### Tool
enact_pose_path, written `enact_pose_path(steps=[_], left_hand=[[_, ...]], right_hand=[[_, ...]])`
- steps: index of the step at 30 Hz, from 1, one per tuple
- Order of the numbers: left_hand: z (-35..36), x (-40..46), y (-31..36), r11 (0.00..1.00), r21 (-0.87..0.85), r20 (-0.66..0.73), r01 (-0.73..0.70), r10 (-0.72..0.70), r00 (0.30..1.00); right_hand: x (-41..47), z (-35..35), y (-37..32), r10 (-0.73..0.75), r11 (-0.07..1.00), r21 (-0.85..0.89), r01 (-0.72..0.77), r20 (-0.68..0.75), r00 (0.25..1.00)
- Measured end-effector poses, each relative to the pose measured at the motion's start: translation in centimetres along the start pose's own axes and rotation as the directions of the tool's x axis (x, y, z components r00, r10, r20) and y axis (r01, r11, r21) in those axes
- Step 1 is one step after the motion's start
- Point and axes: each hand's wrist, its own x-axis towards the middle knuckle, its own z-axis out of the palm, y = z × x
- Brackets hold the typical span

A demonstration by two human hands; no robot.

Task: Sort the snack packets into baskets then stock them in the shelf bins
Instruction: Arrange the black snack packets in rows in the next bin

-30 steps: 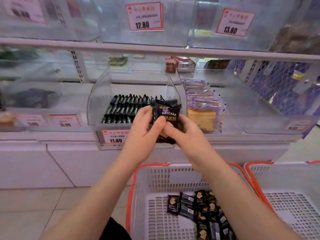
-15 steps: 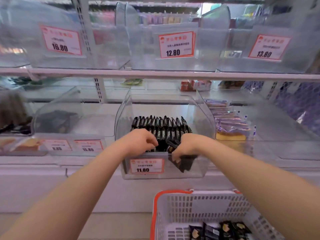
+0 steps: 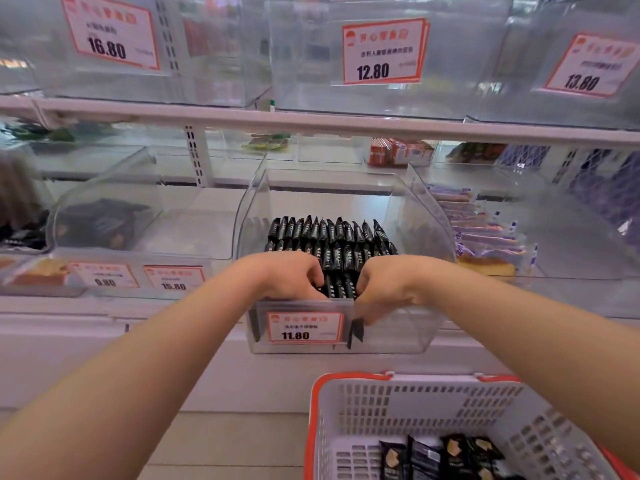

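Several black snack packets (image 3: 329,237) stand in upright rows inside a clear shelf bin (image 3: 426,216) tagged 11.80. My left hand (image 3: 287,277) reaches over the bin's front lip, fingers curled down against the front row of packets. Opposite it, my right hand (image 3: 384,285) curls over the same lip and holds black packets (image 3: 356,332) that show through the clear front wall. Below, a white basket with an orange rim (image 3: 349,403) holds several more black packets (image 3: 446,455).
Clear bins flank the middle one: a left bin (image 3: 104,220) with dark packets and a right bin (image 3: 485,233) with purple-wrapped cakes. An upper shelf rail (image 3: 311,121) carries bins tagged 16.80, 12.80 and 13.80. Pale floor tiles lie left of the basket.
Both hands went from holding a packet stack in front of the bin to reaching down inside its front. The view rose and closed in on the shelf.
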Motion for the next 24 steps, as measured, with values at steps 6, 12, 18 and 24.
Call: enact_pose_path(steps=[6,12,18,24], left_hand=[[0.4,1.0,0.5,1.0,0.01,-0.04,0.0,0.0,0.999],[1.3,1.3,0.0,0.999,-0.015,-0.205,-0.028,0.024,0.978],[0.0,-0.2,0.9,0.999,0.018,-0.149,-0.033,0.036,0.988],[0.6,-4.4,4.6,0.954,0.136,-0.555,-0.268,0.297,0.777]], right_hand=[[0.5,0.2,-0.1,-0.017,0.999,-0.044,0.017,0.001,1.0],[1.4,0.7,0.3,-0.118,0.975,-0.206,0.076,-0.199,0.973],[0.5,-1.1,0.9,-0.184,0.973,-0.151,0.172,-0.068,0.981],[-4.9,-2.2,2.2,-0.424,0.903,-0.208,0.376,-0.293,0.857]])
